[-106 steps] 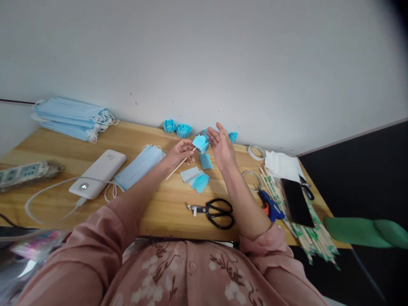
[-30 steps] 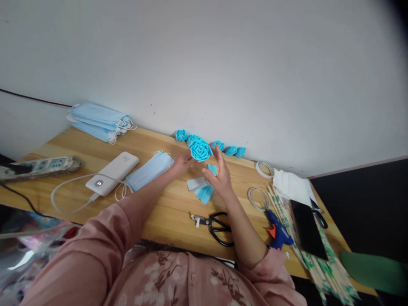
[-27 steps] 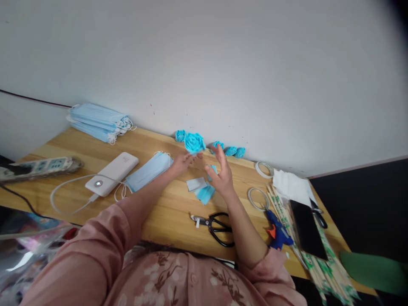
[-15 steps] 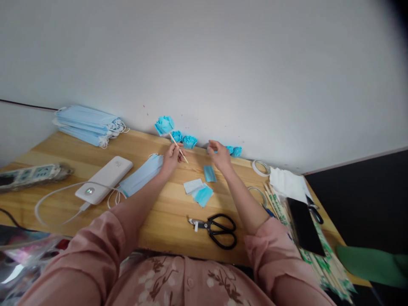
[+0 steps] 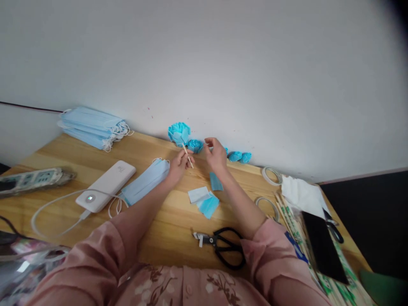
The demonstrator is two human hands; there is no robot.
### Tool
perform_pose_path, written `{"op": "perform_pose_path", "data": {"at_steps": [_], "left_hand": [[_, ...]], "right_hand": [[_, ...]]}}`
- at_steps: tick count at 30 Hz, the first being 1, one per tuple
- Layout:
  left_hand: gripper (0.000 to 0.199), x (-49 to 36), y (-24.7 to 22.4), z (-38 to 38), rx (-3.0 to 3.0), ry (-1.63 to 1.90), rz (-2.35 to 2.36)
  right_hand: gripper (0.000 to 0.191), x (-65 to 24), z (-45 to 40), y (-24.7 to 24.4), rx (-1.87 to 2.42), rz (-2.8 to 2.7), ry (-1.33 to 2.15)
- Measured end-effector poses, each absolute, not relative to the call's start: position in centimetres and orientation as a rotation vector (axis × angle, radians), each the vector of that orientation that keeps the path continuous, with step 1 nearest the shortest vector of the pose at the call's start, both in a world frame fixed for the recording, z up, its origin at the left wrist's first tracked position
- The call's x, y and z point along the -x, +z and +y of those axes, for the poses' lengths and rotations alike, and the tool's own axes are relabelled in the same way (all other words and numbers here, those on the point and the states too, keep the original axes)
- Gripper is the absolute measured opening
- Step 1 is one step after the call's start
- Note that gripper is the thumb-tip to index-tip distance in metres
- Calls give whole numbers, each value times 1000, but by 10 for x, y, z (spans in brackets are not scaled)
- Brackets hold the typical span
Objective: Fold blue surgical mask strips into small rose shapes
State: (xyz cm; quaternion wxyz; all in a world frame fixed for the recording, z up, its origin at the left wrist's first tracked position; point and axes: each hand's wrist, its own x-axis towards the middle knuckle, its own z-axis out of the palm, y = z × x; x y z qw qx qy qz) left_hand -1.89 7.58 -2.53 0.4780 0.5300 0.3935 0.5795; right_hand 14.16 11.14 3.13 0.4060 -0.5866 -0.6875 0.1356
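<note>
Held blue flower (image 5: pixel 179 135) has shifted above wooden table (image 5: pixel 172 233), before grey wall (image 5: pixel 204 63).

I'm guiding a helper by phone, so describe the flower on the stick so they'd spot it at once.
Start at the wooden table and look to its far edge, along the wall. There the left hand holds a thin pale stick topped by a bright blue flower. Unlike the blue flowers resting along the wall, it is held up.

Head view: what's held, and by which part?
The left hand holds the blue rose-shaped fabric flower by its thin pale wooden stem; whether the right hand holds anything is unclear.
</note>
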Motion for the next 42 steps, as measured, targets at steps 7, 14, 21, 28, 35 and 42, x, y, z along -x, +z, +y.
{"op": "perform_pose_path", "data": {"at_steps": [7, 14, 21, 28, 35, 42], "left_hand": [[35, 19, -34, 73, -1578, 1396, 1051], [29, 18, -44, 78, -1627, 1412, 1074], [30, 19, -29, 72, -1512, 1481, 1058], [27, 19, -25, 73, -1287, 1621, 1047], [24, 20, -34, 75, -1576, 1430, 1145], [27, 21, -36, 77, -1777, 1348, 1070]], "right_hand": [[60, -145, 69, 89, 951, -1976, 724], [80, -150, 48, 95, 940, -2186, 645], [68, -163, 65, 83, 1020, -2017, 662], [64, -164, 98, 35, 1365, -1830, 609], [100, -151, 72, 83, 915, -2060, 733], [87, -142, 53, 104, 909, -2245, 559]]}}
